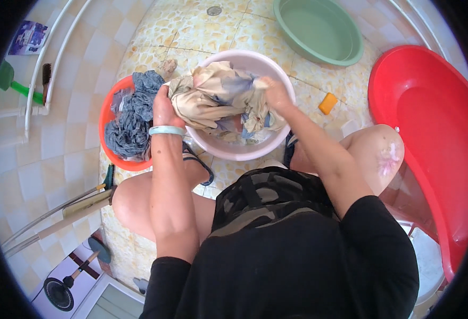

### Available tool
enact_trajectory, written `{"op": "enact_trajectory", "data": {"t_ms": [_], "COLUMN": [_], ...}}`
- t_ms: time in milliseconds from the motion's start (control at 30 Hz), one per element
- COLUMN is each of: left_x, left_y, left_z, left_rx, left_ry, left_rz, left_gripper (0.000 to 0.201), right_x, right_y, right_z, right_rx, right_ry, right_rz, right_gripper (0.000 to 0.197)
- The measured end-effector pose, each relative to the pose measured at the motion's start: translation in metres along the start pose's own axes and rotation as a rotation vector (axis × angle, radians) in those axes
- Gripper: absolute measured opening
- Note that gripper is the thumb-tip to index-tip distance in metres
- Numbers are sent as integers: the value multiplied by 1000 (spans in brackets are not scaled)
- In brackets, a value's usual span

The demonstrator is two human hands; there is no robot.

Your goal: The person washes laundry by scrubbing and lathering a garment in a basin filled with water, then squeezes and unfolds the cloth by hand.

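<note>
A tiled floor (202, 37) spread out around a pale pink basin (234, 154). On the near side of that basin was a person in a black shirt (287, 260) and dark patterned shorts (276, 194), knees bent and apart. Well to the right of the basin stood a long red tub (425, 106). Beyond it and to the right sat a green basin (357, 50), and just beside it on the left an orange basin (133, 165), which held a heap of wet-looking dark grey clothes (138, 106).

The cream cloth (212, 95), with bluish patches, was bunched up over the pale pink basin, its right part hanging down inside. At the basin's left side, the left hand (166, 111) gripped one end of the cloth, the thumb lying along its edge; the other fingers were hidden, so their spacing could not be told. Over the basin's right half, the right hand (276, 95) had its fingers curled in on the other end, too blurred to tell exactly how they pinched it.

A floor drain (214, 10) lay beyond the basin, an orange-yellow bar of soap (328, 103) to its right. Left of the basin, a pale bracelet (167, 129) circled the left wrist.
</note>
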State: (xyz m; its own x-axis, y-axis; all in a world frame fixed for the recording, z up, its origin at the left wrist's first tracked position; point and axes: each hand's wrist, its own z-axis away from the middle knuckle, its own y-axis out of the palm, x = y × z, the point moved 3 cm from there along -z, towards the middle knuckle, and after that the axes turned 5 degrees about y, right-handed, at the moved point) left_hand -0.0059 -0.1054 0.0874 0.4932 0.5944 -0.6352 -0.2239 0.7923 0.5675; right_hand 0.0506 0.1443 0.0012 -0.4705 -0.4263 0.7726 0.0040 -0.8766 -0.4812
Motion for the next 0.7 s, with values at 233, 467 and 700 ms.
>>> {"op": "enact_trajectory", "data": {"t_ms": [233,467,700], "left_x": [-28,-87,-109], "left_y": [22,73,87], "left_z": [15,60,58], "left_rx": [92,319,582], "left_ry": [74,225,295], "left_rz": [42,38,157], "left_gripper": [44,51,43], "right_x": [128,256,338], "right_y": [-81,-120,-154], "right_z": [11,82,150], "right_rx": [108,149,467], "right_ry": [-159,-407,-651], "right_rz": [-973,-922,-1092], "right_gripper": [22,23,21]}}
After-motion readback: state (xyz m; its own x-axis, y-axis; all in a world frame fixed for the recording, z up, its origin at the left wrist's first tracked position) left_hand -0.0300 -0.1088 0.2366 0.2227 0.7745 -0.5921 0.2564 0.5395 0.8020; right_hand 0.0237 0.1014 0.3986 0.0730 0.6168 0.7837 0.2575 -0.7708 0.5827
